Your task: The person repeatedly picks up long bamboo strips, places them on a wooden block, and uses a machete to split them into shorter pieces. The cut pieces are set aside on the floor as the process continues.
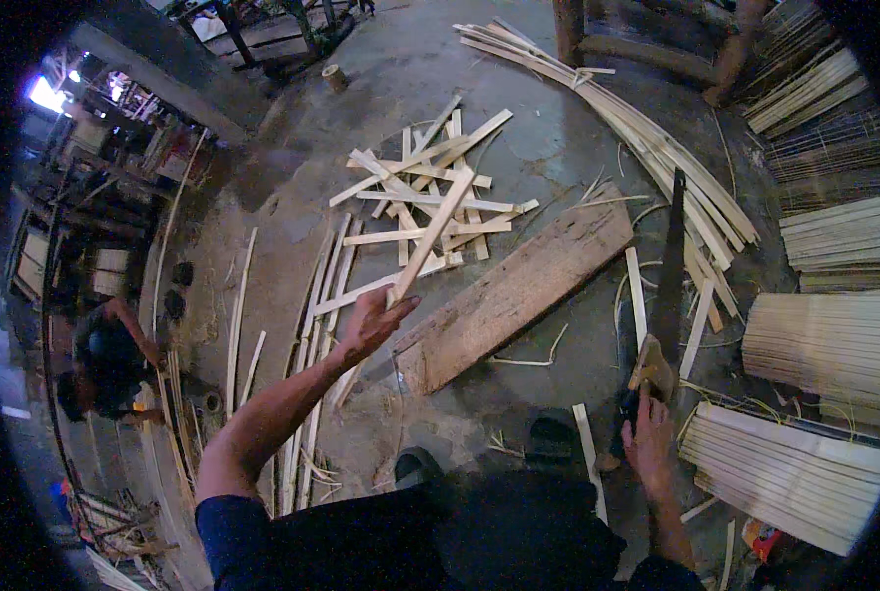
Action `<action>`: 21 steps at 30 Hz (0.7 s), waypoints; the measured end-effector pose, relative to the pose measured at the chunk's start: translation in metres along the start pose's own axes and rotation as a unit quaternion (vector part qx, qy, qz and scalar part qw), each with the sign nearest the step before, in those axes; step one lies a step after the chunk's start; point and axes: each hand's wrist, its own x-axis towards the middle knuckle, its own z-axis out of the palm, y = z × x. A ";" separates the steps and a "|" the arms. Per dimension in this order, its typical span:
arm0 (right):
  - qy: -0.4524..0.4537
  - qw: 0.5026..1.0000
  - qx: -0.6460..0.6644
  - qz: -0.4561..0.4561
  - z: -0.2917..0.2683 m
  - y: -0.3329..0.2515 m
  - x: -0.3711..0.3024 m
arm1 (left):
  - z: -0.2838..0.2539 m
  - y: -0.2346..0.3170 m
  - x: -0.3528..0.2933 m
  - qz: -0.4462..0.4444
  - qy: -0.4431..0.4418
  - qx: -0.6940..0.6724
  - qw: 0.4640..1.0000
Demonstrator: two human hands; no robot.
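My left hand (373, 323) is closed round the near end of a pale bamboo strip (438, 234), which points up and away over a loose pile of short strips (425, 187). Low on the right, my right hand (649, 438) has its fingers at the wooden handle of a handsaw (671, 266), and the grip is partly hidden. The saw's dark blade points away from me. Between my hands lies a thick, worn wooden plank (529, 291), set diagonally on the floor and apart from both hands.
A bundle of long strips (647, 143) curves across the far right. Slatted bamboo stacks (824, 345) line the right side. Long strips (307, 364) lie left of my legs. A person (110, 350) crouches at the far left, handling strips. A wooden post (568, 34) stands behind.
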 end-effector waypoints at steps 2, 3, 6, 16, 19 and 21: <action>-0.016 1.000 0.023 -0.006 0.007 0.005 0.007 | 0.013 -0.006 0.012 0.025 0.013 0.000 1.000; -0.026 0.997 0.067 0.001 0.010 0.007 0.014 | 0.021 -0.006 0.017 0.039 0.032 0.025 0.998; 0.035 0.988 0.150 -0.014 0.004 0.008 0.022 | 0.041 -0.047 0.042 0.083 0.084 0.052 0.992; 0.177 0.931 0.311 -0.068 -0.091 -0.087 0.036 | 0.067 -0.053 0.062 0.029 0.146 0.121 0.981; 0.171 0.901 0.378 -0.126 -0.079 -0.111 0.044 | 0.066 -0.054 0.070 0.037 0.150 0.158 0.975; 0.181 0.875 0.425 -0.146 -0.070 -0.135 0.053 | 0.068 -0.037 0.070 0.039 0.141 0.171 0.974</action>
